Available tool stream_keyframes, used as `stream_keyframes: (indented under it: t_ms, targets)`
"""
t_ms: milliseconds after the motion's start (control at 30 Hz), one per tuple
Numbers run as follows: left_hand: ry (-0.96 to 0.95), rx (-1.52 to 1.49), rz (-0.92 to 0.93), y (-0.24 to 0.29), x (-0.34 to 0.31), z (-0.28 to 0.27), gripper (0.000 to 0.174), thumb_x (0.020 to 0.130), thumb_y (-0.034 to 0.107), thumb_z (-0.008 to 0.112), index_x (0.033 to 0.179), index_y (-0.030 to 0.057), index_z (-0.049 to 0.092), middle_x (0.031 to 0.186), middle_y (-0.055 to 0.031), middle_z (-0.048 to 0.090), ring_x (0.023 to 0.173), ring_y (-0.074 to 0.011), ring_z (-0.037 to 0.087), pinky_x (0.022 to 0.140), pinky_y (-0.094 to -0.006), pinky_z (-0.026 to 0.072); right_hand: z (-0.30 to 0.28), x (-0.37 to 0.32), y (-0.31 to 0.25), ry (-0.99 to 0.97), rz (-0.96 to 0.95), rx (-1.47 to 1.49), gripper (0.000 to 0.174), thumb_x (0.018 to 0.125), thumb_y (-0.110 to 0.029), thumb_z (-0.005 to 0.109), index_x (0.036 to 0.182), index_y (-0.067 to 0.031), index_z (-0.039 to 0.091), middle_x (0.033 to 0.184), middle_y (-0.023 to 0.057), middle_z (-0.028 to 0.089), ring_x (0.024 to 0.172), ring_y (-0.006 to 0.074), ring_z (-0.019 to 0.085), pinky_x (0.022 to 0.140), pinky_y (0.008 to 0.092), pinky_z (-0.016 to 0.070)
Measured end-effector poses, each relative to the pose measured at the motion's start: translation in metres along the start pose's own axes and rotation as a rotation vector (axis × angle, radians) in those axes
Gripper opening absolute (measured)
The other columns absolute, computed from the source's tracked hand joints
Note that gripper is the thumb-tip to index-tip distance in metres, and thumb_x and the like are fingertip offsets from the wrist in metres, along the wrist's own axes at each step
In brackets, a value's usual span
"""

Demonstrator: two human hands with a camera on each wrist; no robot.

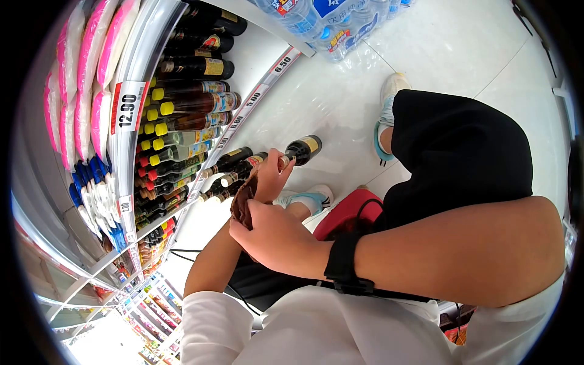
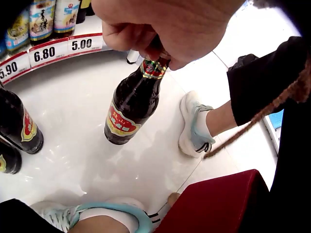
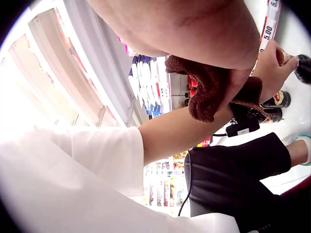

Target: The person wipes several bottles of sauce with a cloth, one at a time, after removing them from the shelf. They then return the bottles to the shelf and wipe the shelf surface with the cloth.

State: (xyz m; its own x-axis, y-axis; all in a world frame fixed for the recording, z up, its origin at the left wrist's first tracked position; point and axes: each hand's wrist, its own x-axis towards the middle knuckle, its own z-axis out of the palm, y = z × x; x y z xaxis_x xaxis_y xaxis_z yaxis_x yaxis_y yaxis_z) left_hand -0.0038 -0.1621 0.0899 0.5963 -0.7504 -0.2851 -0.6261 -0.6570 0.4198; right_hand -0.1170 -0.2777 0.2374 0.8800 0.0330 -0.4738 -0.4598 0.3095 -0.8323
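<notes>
My left hand [image 1: 275, 176] grips a dark glass bottle [image 1: 304, 149] by its neck, above the pale floor. In the left wrist view, the bottle's red and yellow label [image 2: 121, 121] faces the camera, and the fingers cover its top. My right hand [image 1: 277, 234] holds a crumpled brown cloth [image 1: 243, 204] close to the left wrist. The right wrist view shows the cloth [image 3: 209, 92] hanging below that hand, its fuzzy surface partly hidden behind the fingers. More dark bottles [image 1: 234, 159] stand beside the left hand, near the shelf's front.
A store shelf [image 1: 261, 85] with price tags carries several rows of sauce bottles [image 1: 194, 103]. Pink and white bags [image 1: 112, 42] lie on the level above. Shrink-wrapped water bottles [image 1: 340, 24] stand on the floor. A red stool [image 1: 347, 213] is by the person's legs and shoes [image 1: 392, 94].
</notes>
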Motion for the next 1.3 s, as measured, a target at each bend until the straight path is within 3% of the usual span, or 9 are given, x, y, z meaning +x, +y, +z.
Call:
stream_keyframes:
  t_ms: [900, 1300]
  targets:
    - [-0.13, 0.083, -0.046, -0.006, 0.013, 0.01, 0.034, 0.087, 0.034, 0.068, 0.097, 0.0066, 0.05, 0.067, -0.0072, 0.06, 0.062, -0.0299, 0.062, 0.055, -0.0414, 0.0466, 0.004, 0.002, 0.0, 0.02, -0.119, -0.103, 0.019, 0.091, -0.017, 0.051, 0.091, -0.002, 0.061, 0.082, 0.02, 0.06, 0.071, 0.0379, 0.064, 0.059, 0.0494, 0.0513]
    - [-0.115, 0.112, -0.037, -0.004, 0.011, 0.008, 0.038, 0.084, 0.036, 0.071, 0.099, 0.0073, 0.053, 0.069, -0.0053, 0.062, 0.064, -0.0275, 0.064, 0.056, -0.0397, 0.0484, 0.0, 0.005, 0.0, 0.009, 0.038, -0.013, 0.034, 0.09, -0.028, 0.051, 0.092, 0.0056, 0.055, 0.081, 0.0265, 0.065, 0.075, 0.045, 0.063, 0.07, 0.0511, 0.0513]
